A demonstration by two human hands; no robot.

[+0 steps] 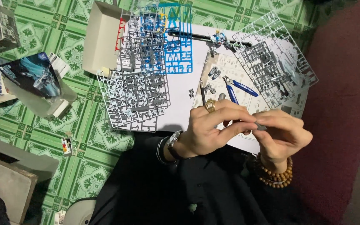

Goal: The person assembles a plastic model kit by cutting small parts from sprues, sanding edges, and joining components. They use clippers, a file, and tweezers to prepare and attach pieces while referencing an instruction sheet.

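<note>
Both hands meet just above the lap: the left hand (207,129) and right hand (280,135) have their fingers (236,125) pinching one small grey part (260,126) between them. Pressing it squarely, with thumbs braced, looks wise. Beyond lie one pair of blue nippers (238,88), one white sheet (180,100), and at least four sprues (134,100), their overlap hindering an exact count.
</note>
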